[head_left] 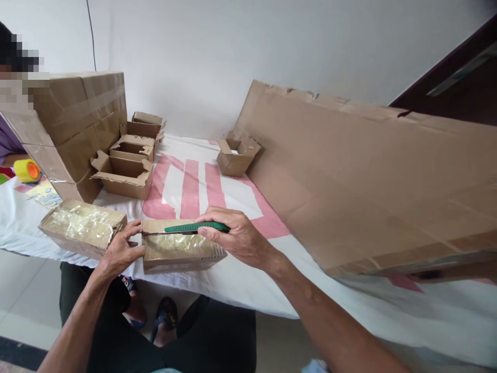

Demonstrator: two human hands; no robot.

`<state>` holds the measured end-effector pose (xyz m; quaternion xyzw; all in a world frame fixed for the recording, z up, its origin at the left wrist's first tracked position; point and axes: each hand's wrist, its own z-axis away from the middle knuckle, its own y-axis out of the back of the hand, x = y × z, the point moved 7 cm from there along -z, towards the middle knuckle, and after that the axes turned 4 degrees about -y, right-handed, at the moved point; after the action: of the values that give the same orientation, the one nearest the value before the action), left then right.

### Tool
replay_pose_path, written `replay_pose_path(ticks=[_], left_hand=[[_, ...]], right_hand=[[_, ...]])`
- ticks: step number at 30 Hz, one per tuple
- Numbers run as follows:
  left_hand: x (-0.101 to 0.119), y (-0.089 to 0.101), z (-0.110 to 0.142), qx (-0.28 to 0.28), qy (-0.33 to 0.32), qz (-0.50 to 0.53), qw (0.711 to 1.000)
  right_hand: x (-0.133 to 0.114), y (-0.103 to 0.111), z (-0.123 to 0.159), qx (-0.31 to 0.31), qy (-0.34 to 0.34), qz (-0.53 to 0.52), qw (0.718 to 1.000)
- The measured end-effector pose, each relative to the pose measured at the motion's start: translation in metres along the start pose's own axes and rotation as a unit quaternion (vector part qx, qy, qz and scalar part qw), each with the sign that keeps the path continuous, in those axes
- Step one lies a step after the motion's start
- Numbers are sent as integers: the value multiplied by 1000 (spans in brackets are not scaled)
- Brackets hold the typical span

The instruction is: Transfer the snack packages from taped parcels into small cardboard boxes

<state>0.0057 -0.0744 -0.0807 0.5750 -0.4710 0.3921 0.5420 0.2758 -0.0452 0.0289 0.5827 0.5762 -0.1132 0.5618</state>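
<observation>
My right hand (240, 235) is closed around a green utility knife (182, 227), its blade lying flat-angled over the top of a small taped cardboard box (174, 264). The blade tip reaches the left end of that box, near my left fingers. My left hand (122, 251) grips the box's left end, with thumb and forefinger against the cardboard. Just left of this hand rests a second taped box (79, 225), its clear tape shiny and wrinkled. Both boxes sit along the front edge of the cloth-covered table (233, 282).
Several opened small boxes (126, 184) stand at the back left, beside a tall stack of cartons (83, 114). Another open box (235, 160) is near a large leaning cardboard sheet (349, 181) on the right. A yellow tape roll (25, 171) lies far left, near another person's arm.
</observation>
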Motion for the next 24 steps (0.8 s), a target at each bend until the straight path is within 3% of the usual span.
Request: replay_pose_path(ticks=[13,17,24], left_hand=[[1,8,-6,-4,-19,-57,998],[-4,11,-12,-2,1,-55,998],[-6,13,-15,6,2,-69,998]], right_hand=[[-10,-5,-32,-99,-10,90,991],[5,19,-29,-100,-37,143,984],[43,78,9,-39,-39,203,978]])
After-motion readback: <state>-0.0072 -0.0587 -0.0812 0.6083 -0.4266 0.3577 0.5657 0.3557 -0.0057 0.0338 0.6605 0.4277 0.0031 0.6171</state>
